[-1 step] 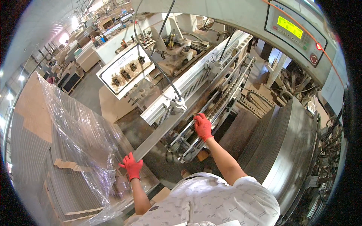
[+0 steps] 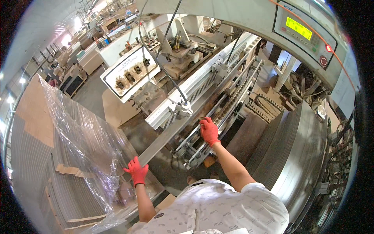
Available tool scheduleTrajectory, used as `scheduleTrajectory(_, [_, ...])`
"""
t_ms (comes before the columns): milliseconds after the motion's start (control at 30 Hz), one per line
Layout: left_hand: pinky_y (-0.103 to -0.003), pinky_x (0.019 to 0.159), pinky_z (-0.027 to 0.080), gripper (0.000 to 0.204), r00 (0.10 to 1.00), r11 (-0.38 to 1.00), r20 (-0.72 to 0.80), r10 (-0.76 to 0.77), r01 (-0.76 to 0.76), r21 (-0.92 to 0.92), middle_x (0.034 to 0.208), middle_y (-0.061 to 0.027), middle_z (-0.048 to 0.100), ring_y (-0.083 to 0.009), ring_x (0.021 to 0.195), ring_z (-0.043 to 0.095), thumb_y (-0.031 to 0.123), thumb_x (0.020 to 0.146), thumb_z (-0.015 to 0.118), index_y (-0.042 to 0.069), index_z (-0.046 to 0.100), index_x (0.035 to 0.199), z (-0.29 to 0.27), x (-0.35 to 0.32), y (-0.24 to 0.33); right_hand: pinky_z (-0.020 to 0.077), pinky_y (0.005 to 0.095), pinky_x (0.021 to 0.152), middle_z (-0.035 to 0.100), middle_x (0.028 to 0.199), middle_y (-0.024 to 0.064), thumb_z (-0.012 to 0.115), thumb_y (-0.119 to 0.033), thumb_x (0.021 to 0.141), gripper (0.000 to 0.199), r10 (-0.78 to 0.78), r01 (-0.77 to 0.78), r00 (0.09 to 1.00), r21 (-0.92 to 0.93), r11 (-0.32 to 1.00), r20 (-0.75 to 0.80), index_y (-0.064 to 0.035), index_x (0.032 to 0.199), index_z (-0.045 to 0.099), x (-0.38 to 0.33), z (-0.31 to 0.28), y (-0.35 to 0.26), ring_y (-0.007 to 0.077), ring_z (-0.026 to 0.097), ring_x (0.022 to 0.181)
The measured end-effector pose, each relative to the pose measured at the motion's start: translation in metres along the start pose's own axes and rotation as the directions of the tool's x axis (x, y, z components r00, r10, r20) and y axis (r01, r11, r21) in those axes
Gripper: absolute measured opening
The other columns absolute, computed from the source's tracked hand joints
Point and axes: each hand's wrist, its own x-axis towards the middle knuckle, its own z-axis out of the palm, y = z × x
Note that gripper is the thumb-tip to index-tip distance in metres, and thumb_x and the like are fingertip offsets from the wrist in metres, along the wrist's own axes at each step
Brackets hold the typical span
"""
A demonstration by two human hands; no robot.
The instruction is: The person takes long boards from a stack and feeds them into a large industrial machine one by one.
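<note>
A long, narrow grey board lies slantwise on the machine, passing beneath clamp cylinders. At its near end is my left hand in a red glove, fingers spread and touching the board's end. Farther along the right side, my right hand, also in a red glove, has its fingers bent and closed at the board's edge; the fingertips are partly hidden. Beside the right hand run the machine's metal rails with a chain.
Plastic film covers a tall stack of boards at left. Another stack of grey boards stands at right. A control panel with a lit screen is at upper right. Black hoses hang over the machine beside a knob box.
My left hand has shifted very slightly up and to the right at the board's end. My right hand and the board look unmoved.
</note>
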Motion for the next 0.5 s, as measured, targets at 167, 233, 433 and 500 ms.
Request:
scheduleTrajectory(167, [-0.066,0.108,0.022,0.076,0.998,0.998,0.020,0.055,-0.054,-0.043,0.125,-0.0092,0.059,-0.0318,0.121,0.052,0.043,0.067,0.079,0.017,0.051,0.132,0.009,0.018,0.018,0.0499,0.0359,0.084,0.063,0.105,0.0131,0.063,-0.017,0.087,0.023,0.328,-0.294,0.944,0.351,0.889,-0.041,-0.0071,0.108,0.065,-0.009,0.030,0.005,0.0272,0.063,0.095])
scheduleTrajectory(233, [-0.063,0.107,0.025,0.074,0.998,0.997,0.047,0.043,-0.040,-0.059,0.124,-0.0093,0.061,-0.0320,0.120,0.054,0.042,0.066,0.080,0.017,0.053,0.130,0.013,0.025,0.018,0.0485,0.0337,0.085,0.064,0.098,0.0061,0.062,-0.018,0.092,0.019,0.451,-0.427,0.887,0.547,0.720,0.098,-0.0060,0.107,0.064,-0.015,0.052,0.003,0.0190,0.060,0.092])
scheduleTrajectory(433, [-0.057,0.098,0.038,0.061,0.990,0.954,0.069,0.126,-0.102,-0.284,0.104,-0.0084,0.070,-0.0322,0.104,0.063,0.035,0.060,0.083,0.015,0.063,0.115,0.022,0.009,0.000,0.0559,0.0337,0.059,0.062,0.095,0.0059,0.065,-0.020,0.095,0.024,0.464,-0.749,0.554,0.658,-0.085,0.691,-0.0056,0.114,0.060,-0.041,0.071,-0.023,0.0222,0.067,0.074])
scheduleTrajectory(500, [-0.055,0.096,0.039,0.060,0.982,0.945,0.031,0.188,-0.172,-0.278,0.104,-0.0077,0.070,-0.0317,0.104,0.063,0.032,0.060,0.084,0.016,0.063,0.114,0.016,-0.014,-0.003,0.0568,0.0321,0.062,0.061,0.091,0.0068,0.061,-0.027,0.097,0.024,0.246,-0.725,0.581,0.631,-0.277,0.776,-0.0047,0.108,0.061,-0.054,0.053,-0.031,0.0205,0.068,0.079])
